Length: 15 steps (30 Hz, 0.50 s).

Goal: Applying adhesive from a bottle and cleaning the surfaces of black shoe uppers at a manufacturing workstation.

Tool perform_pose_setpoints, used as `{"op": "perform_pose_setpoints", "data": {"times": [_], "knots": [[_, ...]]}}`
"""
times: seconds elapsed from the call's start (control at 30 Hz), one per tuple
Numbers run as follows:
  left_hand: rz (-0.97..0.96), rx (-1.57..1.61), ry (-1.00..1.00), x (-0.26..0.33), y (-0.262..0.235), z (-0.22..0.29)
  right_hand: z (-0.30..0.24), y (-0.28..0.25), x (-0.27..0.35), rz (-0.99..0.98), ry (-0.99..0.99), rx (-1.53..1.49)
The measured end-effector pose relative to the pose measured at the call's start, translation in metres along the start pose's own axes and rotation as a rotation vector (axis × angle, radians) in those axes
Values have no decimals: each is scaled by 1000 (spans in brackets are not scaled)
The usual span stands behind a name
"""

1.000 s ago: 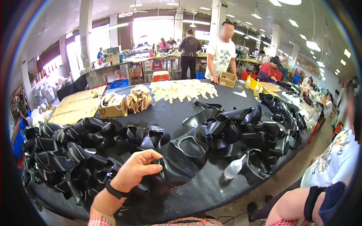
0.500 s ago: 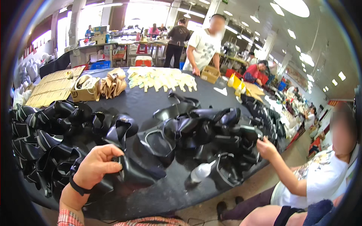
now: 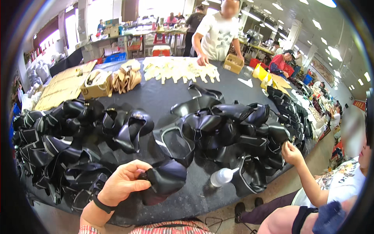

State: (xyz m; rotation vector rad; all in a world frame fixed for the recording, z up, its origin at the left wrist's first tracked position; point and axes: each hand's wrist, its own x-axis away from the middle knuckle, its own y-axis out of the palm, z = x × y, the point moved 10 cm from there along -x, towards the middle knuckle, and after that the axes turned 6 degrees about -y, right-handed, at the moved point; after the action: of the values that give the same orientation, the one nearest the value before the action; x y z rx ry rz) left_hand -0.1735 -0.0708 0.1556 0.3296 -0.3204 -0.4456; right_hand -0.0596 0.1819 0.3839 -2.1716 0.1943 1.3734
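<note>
Left hand [image 3: 121, 185] grips black shoe upper [image 3: 165, 180] on dark table [image 3: 163, 99]; white squeeze bottle [image 3: 223, 176] just beside.

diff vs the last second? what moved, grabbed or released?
The left hand, which lay flat on the black shoe uppers a second ago, has closed its fingers on one black upper piece and drawn it toward the table's near edge. A seated co-worker's hand has reached into the right-hand pile. The squeeze bottle and the piles stayed put.
</note>
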Motion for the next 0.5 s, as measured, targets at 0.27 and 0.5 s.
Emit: {"op": "perform_pose_setpoints", "data": {"times": [0.27,0.5], "knots": [[-112,47,-28,3,5,-44,122,27,210,396,1113,-365],[-285,-1158,73,4,73,-104,175,69,339,139,1231,-221]]}}
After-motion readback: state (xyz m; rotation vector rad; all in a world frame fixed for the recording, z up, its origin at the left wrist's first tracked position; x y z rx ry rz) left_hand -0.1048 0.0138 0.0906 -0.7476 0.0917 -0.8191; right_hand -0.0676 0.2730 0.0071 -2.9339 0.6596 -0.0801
